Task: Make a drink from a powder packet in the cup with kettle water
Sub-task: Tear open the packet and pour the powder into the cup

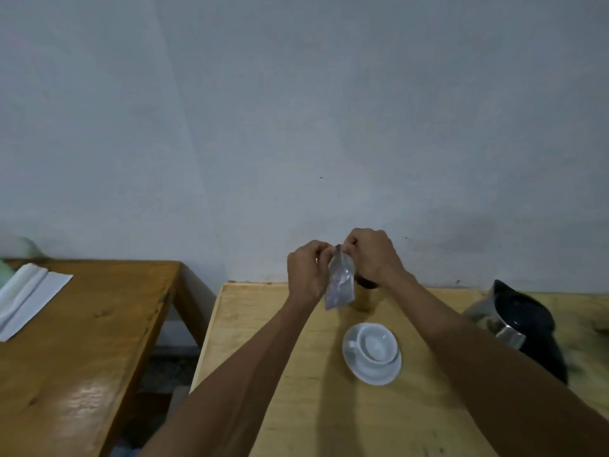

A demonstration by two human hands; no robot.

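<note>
A small silvery powder packet (341, 282) hangs in the air above the light wooden table (263, 341). My left hand (304, 272) and my right hand (370, 255) both pinch its top edge, fingers close together. Below and nearer to me, a white cup (375, 346) stands upright on a white saucer (379, 374); it looks empty. At the right, partly behind my right forearm, a steel kettle with a black lid and handle (514, 315) stands on the table.
A brownish jar (365, 296) stands behind the packet, mostly hidden by my right hand. A darker wooden table (82, 341) at the left carries folded white paper (26, 295). A gap with floor separates the two tables. A grey wall runs behind both.
</note>
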